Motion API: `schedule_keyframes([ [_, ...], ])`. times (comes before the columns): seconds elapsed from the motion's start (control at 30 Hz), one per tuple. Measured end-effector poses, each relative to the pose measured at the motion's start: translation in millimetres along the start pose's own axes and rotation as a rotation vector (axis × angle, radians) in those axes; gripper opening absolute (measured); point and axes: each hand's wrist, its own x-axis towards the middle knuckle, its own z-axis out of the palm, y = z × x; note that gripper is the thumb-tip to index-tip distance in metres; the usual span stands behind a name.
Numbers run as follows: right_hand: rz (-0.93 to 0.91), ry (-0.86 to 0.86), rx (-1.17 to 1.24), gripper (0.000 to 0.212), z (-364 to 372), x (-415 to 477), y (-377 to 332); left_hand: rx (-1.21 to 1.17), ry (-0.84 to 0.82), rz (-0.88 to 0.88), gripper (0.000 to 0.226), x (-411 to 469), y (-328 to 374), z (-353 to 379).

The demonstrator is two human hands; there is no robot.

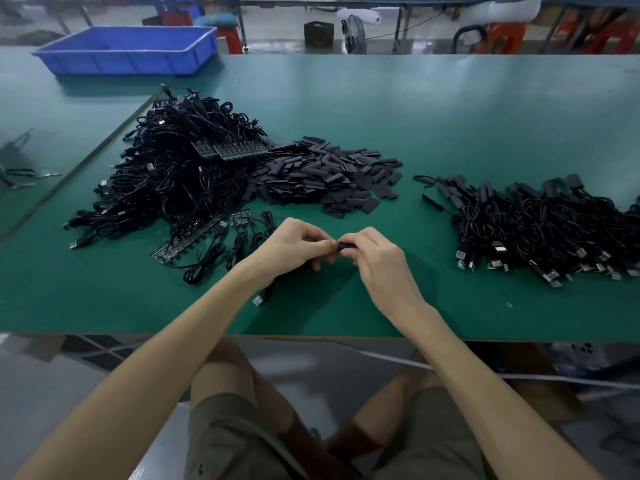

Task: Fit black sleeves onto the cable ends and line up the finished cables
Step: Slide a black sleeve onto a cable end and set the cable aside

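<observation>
My left hand [294, 245] and my right hand [374, 258] meet over the green table [467, 116], near its front edge. My right hand pinches a black sleeve [345, 245]. My left hand grips a black cable whose end is hidden by the fingers; the cable's USB plug [259, 299] hangs below my left wrist. A big heap of unsleeved black cables [173, 174] with small circuit boards lies at the left. A pile of loose black sleeves [329, 178] lies behind my hands. Finished cables [540, 230] lie at the right.
A blue plastic bin [128, 50] stands at the table's far left corner. A few loose cables with circuit boards [214, 240] lie just left of my left hand. Scissors or pliers [24, 178] lie on the adjoining table at the far left.
</observation>
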Motion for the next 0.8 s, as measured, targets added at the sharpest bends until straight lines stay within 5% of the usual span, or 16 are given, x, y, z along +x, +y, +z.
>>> schedule_keyframes([
  [0.8, -0.027, 0.020, -0.011, 0.019, 1.4, -1.6, -4.7, -0.022, -0.048, 0.013, 0.020, -3.5, 0.8, -9.0],
])
